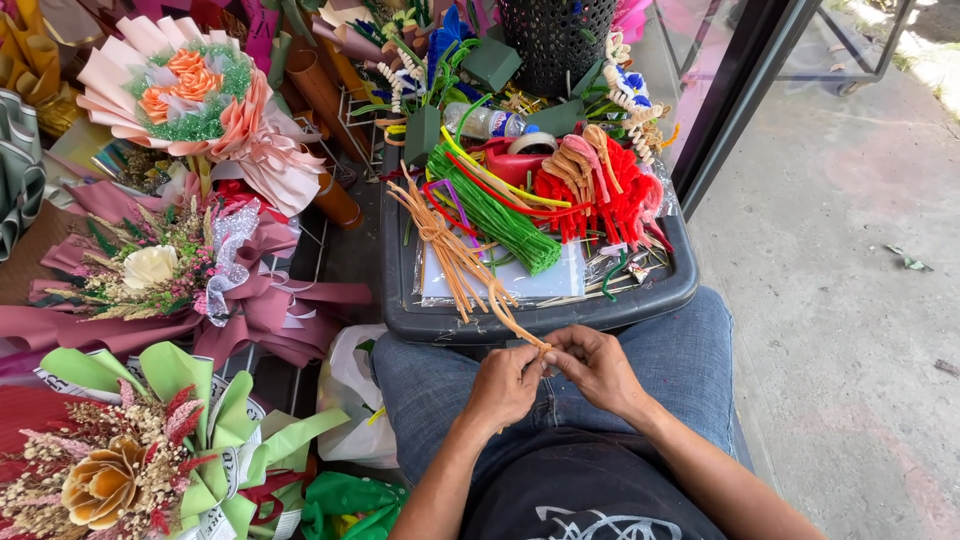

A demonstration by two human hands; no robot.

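Here, a seated person's left hand (503, 385) and right hand (597, 367) meet above denim-clad knees, fingertips of both pinching the near ends of a bundle of tan fuzzy pipe-cleaner stems (455, 250). The bundle runs up from the hands and fans out over a dark grey plastic tray (560, 318) resting on the lap. In the tray lie a sheaf of green pipe cleaners (495, 220) and a heap of red ones (610, 205). Paper-wrapped bouquets, one in pink wrapping (200, 100), stand to the left.
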